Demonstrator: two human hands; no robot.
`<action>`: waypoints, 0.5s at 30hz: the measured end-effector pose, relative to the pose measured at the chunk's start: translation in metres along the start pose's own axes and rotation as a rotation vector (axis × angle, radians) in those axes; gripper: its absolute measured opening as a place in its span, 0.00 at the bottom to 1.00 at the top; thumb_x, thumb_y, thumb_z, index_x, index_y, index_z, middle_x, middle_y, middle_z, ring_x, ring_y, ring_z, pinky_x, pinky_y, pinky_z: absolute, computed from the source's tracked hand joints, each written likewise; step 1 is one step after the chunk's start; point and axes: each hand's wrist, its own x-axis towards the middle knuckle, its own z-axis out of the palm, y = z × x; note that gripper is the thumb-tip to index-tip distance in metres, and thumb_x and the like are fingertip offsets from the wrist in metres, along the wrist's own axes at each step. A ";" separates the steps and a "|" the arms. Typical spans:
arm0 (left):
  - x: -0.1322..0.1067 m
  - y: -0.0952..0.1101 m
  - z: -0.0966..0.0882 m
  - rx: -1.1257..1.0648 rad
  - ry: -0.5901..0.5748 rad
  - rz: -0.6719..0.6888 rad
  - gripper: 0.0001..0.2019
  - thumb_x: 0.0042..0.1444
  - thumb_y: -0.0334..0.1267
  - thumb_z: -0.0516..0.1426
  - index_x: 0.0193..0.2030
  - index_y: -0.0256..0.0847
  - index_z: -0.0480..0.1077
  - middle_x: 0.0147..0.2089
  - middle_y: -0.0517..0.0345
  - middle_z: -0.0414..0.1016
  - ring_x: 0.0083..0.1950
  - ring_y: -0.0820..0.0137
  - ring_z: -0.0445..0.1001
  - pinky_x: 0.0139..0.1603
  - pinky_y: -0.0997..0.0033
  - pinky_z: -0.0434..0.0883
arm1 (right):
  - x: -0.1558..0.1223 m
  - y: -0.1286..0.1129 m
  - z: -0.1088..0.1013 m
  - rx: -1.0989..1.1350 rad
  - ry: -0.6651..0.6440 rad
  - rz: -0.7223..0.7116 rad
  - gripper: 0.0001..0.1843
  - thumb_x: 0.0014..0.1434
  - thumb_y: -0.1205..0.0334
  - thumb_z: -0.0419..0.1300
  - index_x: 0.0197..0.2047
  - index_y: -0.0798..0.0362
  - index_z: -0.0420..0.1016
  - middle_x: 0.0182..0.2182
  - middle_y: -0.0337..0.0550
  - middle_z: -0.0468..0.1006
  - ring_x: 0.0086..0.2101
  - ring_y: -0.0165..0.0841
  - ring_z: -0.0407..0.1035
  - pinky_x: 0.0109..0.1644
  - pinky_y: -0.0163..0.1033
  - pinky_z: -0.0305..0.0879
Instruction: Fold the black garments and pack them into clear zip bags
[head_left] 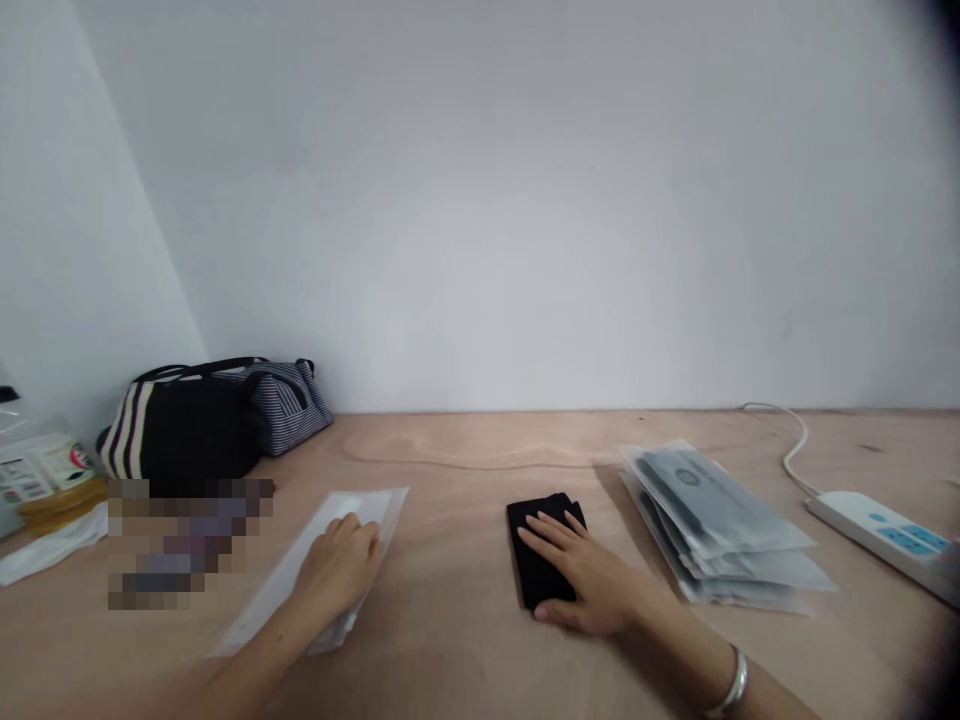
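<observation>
Left hand: palm down on the plastic bag, fingers lightly curled; whether it pinches the bag or only rests there I cannot tell.
Right hand: released, lying flat on the black cloth with fingers spread, thumb near the cloth's lower edge.
Under the left hand: a flat translucent white plastic bag, lying slantwise on the desk, its ends showing past the hand.
Under the right hand: a folded black cloth, its near end tucked beneath the palm.
Right wrist: a silver bangle.
Between the hands: the bare plywood desk.
Right of the right hand: a fanned stack of frosted plastic bags with dark folded contents, just beside the fingers' side of the hand but not touching it.
Farther right: a white power strip with blue markings, its white cable curving toward the wall.
Left of the left hand: a pixelated patch hides whatever lies there; beyond it, a white cloth and packaged goods.
Far left: a black and cream striped bag against a striped pouch.
Farthest: a white wall.
</observation>
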 end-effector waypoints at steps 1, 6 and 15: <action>0.002 0.012 0.001 -0.032 0.006 0.034 0.12 0.55 0.36 0.45 0.29 0.39 0.69 0.34 0.51 0.68 0.40 0.62 0.66 0.40 0.66 0.60 | 0.001 0.001 0.005 0.010 0.013 0.027 0.44 0.51 0.44 0.53 0.64 0.53 0.39 0.62 0.50 0.43 0.60 0.42 0.36 0.61 0.53 0.32; 0.014 0.083 0.013 -0.212 0.001 0.171 0.10 0.54 0.36 0.49 0.28 0.41 0.71 0.33 0.56 0.71 0.38 0.68 0.68 0.35 0.74 0.60 | 0.009 0.000 0.023 0.038 0.130 0.180 0.31 0.58 0.54 0.47 0.63 0.55 0.45 0.61 0.48 0.47 0.60 0.38 0.37 0.61 0.51 0.32; 0.017 0.131 0.028 -0.356 0.079 0.146 0.11 0.55 0.35 0.49 0.28 0.41 0.72 0.35 0.55 0.71 0.41 0.65 0.67 0.39 0.69 0.59 | 0.023 -0.003 0.032 0.251 0.379 0.280 0.28 0.61 0.57 0.41 0.63 0.52 0.44 0.61 0.45 0.50 0.60 0.35 0.41 0.61 0.51 0.35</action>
